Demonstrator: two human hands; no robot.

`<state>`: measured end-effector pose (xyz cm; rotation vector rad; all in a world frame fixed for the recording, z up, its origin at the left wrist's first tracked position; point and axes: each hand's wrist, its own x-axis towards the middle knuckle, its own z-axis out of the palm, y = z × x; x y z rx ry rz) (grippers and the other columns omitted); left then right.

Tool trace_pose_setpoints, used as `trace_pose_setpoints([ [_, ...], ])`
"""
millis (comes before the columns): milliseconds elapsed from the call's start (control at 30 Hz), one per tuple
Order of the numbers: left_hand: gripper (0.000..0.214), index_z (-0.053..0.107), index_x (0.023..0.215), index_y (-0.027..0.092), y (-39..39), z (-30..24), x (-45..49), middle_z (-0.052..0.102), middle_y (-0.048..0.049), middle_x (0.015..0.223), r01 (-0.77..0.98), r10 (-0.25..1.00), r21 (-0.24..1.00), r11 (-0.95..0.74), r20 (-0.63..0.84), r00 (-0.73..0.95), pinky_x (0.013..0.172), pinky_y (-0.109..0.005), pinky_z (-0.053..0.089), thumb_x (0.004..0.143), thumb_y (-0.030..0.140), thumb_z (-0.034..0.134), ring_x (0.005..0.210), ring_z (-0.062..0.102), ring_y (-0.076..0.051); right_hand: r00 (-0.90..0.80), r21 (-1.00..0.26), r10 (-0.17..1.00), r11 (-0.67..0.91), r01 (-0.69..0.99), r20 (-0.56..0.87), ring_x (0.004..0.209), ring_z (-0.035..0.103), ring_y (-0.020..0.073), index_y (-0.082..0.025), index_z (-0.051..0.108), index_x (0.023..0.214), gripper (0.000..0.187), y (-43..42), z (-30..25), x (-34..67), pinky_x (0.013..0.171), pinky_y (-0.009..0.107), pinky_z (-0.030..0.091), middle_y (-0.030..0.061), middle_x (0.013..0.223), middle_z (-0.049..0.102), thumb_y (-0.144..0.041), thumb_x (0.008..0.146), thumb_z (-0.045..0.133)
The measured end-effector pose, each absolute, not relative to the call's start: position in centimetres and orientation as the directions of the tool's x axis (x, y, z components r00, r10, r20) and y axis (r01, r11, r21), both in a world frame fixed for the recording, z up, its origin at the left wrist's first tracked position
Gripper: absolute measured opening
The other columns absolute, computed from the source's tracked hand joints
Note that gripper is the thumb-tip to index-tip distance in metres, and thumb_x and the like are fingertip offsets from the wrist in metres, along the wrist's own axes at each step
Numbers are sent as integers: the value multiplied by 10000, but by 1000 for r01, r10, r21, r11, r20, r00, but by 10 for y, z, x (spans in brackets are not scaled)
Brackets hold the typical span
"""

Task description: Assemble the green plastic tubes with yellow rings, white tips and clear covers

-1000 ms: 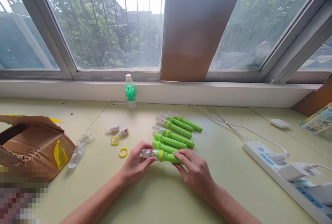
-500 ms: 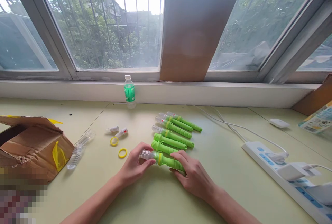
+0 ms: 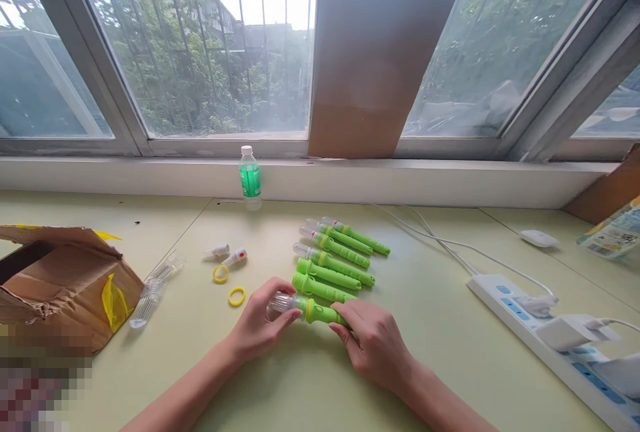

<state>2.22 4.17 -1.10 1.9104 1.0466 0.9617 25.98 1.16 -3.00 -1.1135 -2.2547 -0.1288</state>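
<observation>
My left hand [image 3: 257,325] pinches the clear plastic head of a green torch [image 3: 314,311] that has a yellow ring behind the head. My right hand [image 3: 375,342] is wrapped round the torch's green handle. The torch is held just above the table, nearest me. Behind it lies a row of several more green torches [image 3: 335,255]; the two closest have no clear head. Two loose yellow rings [image 3: 229,284] lie on the table to the left of my left hand.
A torn cardboard box [image 3: 60,282] with yellow plastic sits at the left. Clear plastic heads [image 3: 155,285] and two small white parts [image 3: 225,252] lie near it. A water bottle [image 3: 250,177] stands by the sill. A white power strip [image 3: 550,339] with plugs and cables lies at the right.
Both hands drew the held torch slightly toward me and away from the row. My right hand closed more fully round the handle.
</observation>
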Motion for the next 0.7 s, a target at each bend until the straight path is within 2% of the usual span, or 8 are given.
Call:
trace_pose_setpoints([
  [100, 246, 550, 980, 192, 42, -9, 22, 610, -31, 922, 359, 890, 848, -390, 247, 383, 723, -264, 460, 837, 389, 584, 802, 573, -158, -440, -158, 630, 668, 727, 640, 711, 562, 194, -154, 600, 1007, 142, 12, -28, 259, 615, 297, 393, 71, 835, 670, -154, 870, 562],
  [200, 235, 564, 932, 191, 42, -8, 23, 622, -19, 838, 404, 907, 833, -379, 249, 338, 673, -250, 441, 915, 395, 449, 733, 561, -144, -436, -103, 556, 691, 715, 707, 729, 561, 190, -153, 598, 1046, 202, 11, -26, 257, 636, 301, 417, 72, 858, 676, -109, 849, 597],
  [367, 308, 583, 877, 191, 39, -7, 24, 630, -20, 768, 516, 902, 754, -406, 241, 357, 618, -251, 421, 949, 393, 362, 671, 551, -146, -448, -29, 509, 683, 730, 735, 754, 579, 197, -158, 618, 1044, 226, 9, -24, 257, 663, 319, 447, 73, 864, 687, -86, 829, 621],
  [533, 269, 552, 1037, 196, 39, -10, 22, 628, -60, 922, 518, 869, 716, -469, 268, 416, 639, -266, 468, 902, 415, 471, 765, 580, -169, -423, 7, 495, 644, 765, 759, 771, 586, 204, -187, 628, 1051, 234, 9, -18, 256, 684, 327, 455, 55, 876, 716, -101, 833, 625],
  [700, 287, 536, 1059, 189, 42, -15, 20, 591, -60, 899, 508, 839, 682, -526, 320, 439, 594, -262, 482, 880, 414, 524, 727, 560, -157, -423, 13, 520, 620, 785, 742, 727, 565, 203, -169, 612, 1067, 216, 9, -19, 256, 640, 321, 423, 63, 877, 720, -130, 855, 602],
])
